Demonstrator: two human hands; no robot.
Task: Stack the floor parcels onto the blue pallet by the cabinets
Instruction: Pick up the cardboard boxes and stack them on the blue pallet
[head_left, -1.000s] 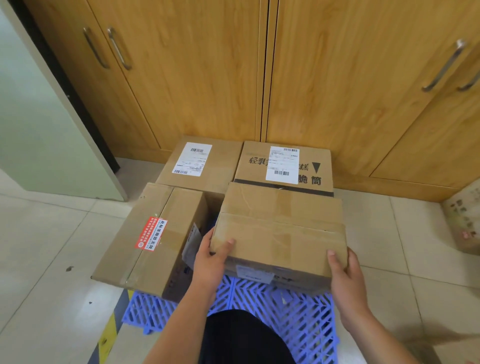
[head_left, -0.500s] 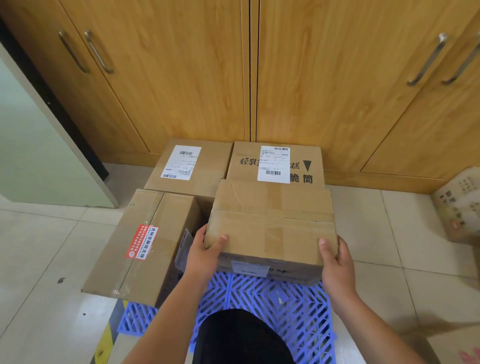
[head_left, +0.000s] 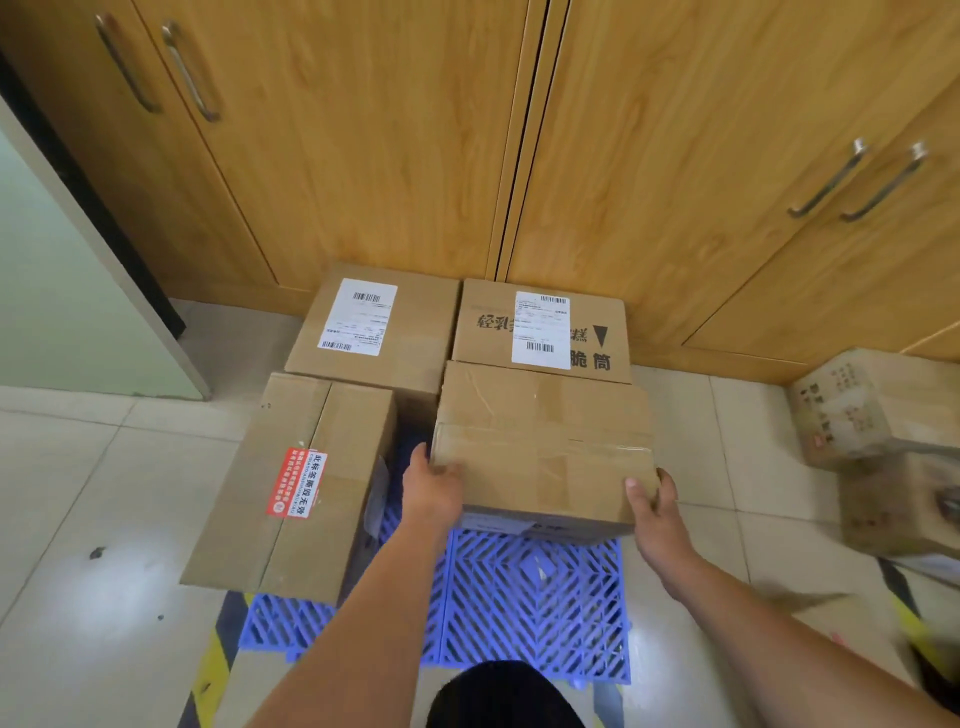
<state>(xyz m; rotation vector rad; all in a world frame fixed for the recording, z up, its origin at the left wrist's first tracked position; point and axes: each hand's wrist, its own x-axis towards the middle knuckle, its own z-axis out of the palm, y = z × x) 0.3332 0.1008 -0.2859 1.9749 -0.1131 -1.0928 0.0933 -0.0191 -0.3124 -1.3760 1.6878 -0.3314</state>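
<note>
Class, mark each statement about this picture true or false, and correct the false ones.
1. The left hand and right hand grip a plain box. True.
2. A stickered box lies on the blue pallet. True.
3. The stickered box is right of the plain box. False: it is left.
4. Two labelled boxes stand by the cabinets. True.
5. The cabinets are open. False: shut.

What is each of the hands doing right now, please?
Left hand: grips the near left corner of the taped box.
Right hand: grips the same box at its near right corner.
</note>
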